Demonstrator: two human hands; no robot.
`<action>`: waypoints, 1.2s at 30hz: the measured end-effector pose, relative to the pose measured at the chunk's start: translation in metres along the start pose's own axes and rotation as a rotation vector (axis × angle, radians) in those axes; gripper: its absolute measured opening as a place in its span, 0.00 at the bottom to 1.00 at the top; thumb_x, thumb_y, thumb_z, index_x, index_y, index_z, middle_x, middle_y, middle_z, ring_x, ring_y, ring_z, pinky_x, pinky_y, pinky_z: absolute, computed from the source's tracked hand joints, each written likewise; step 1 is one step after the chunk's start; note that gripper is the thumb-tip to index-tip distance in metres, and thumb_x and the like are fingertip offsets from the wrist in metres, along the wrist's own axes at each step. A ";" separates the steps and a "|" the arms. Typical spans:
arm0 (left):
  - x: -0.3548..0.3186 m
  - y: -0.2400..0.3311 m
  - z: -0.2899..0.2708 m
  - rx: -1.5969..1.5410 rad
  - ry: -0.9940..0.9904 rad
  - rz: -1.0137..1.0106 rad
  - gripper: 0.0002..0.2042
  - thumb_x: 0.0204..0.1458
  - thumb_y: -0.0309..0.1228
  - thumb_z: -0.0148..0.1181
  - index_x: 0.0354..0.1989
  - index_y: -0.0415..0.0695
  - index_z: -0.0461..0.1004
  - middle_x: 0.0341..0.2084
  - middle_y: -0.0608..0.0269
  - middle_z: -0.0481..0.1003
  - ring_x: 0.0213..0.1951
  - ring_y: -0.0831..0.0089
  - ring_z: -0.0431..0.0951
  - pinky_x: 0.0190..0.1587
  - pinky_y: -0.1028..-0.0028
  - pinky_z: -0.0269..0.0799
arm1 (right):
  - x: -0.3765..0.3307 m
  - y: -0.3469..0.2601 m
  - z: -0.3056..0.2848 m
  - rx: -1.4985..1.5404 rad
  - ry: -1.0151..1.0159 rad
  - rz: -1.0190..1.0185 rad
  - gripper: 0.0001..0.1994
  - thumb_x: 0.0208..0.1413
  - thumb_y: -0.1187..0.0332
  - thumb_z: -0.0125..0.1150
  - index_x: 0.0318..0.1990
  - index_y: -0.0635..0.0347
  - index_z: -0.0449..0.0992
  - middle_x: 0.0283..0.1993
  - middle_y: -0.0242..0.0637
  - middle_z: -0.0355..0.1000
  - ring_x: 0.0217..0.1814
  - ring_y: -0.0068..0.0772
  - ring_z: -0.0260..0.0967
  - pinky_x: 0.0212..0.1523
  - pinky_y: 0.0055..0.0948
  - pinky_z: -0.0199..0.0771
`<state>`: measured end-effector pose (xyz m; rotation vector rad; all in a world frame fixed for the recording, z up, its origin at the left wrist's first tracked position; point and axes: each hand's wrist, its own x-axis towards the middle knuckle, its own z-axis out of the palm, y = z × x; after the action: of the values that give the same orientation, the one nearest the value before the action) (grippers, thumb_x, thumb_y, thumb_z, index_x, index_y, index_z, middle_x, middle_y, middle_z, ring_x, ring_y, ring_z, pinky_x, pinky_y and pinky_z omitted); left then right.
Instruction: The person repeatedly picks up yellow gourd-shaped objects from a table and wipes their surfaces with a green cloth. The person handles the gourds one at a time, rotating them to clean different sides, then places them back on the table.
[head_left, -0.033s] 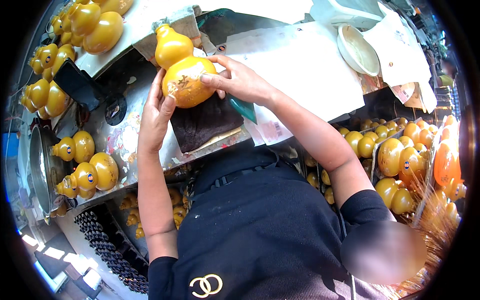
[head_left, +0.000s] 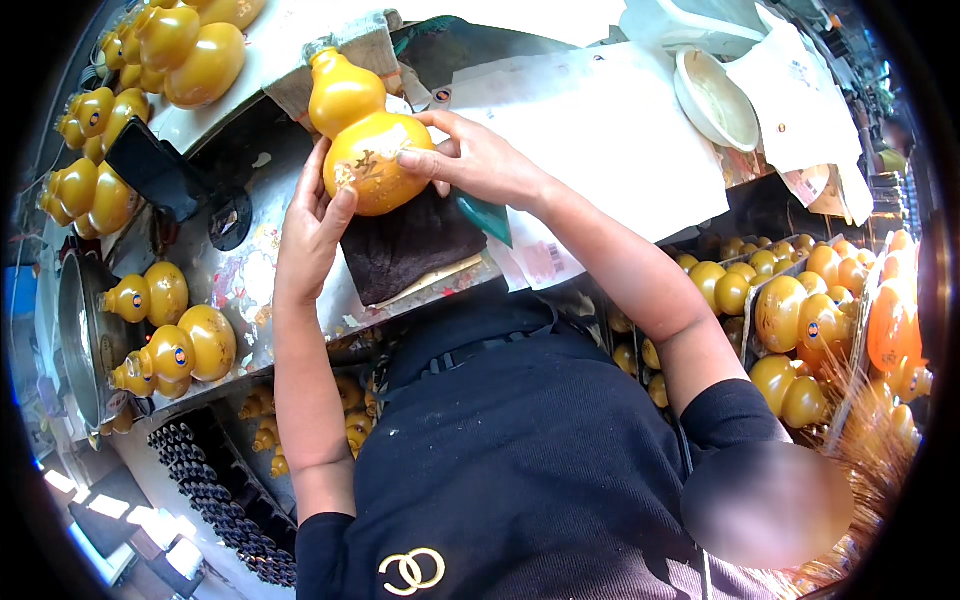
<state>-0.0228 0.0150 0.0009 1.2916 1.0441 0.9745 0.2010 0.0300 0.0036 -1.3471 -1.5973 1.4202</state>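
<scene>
A glossy yellow gourd-shaped bottle (head_left: 352,95) leans with its neck pointing away from me, over the workbench (head_left: 262,318). Dark characters and gold marks decorate its lower bulb. My left hand (head_left: 314,235) cups that bulb from the left, its thumb near the lower edge and its other fingers partly hidden behind. From the right, my right hand (head_left: 480,165) grips the bulb with its thumb laid on the front near the marks. Below the bottle lies a folded dark brown cloth (head_left: 410,245). A teal piece (head_left: 487,220) shows under my right wrist.
More yellow gourd bottles (head_left: 205,65) stand at the far left, beside a dark phone-like slab (head_left: 155,170) on a stand. A round metal pan (head_left: 88,340) sits at the left edge. White paper sheets (head_left: 610,140) and a pale bowl (head_left: 715,100) lie to the right; boxed gourds (head_left: 785,310) fill the lower right.
</scene>
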 end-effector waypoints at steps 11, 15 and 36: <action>0.003 -0.012 -0.012 0.066 -0.085 -0.010 0.41 0.52 0.48 0.62 0.66 0.35 0.52 0.57 0.55 0.64 0.59 0.69 0.64 0.62 0.72 0.57 | 0.002 0.010 0.001 0.127 -0.033 -0.034 0.35 0.47 0.38 0.64 0.50 0.59 0.66 0.24 0.29 0.69 0.27 0.18 0.66 0.32 0.19 0.64; 0.005 -0.010 -0.016 0.131 -0.121 0.011 0.41 0.51 0.50 0.61 0.66 0.35 0.53 0.57 0.55 0.64 0.59 0.69 0.64 0.61 0.72 0.58 | 0.006 0.015 0.000 0.105 -0.032 0.006 0.40 0.43 0.38 0.67 0.50 0.66 0.67 0.30 0.38 0.75 0.34 0.24 0.73 0.38 0.20 0.70; 0.012 -0.007 0.015 0.061 0.002 -0.008 0.40 0.56 0.56 0.49 0.68 0.40 0.49 0.62 0.53 0.59 0.65 0.66 0.57 0.65 0.69 0.51 | -0.044 -0.001 0.047 -0.181 0.444 -0.568 0.14 0.50 0.71 0.62 0.41 0.61 0.66 0.31 0.48 0.69 0.31 0.52 0.74 0.30 0.36 0.73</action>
<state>-0.0051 0.0220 -0.0067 1.3358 1.0876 0.9445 0.1711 -0.0266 0.0010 -1.0786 -1.6429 0.6044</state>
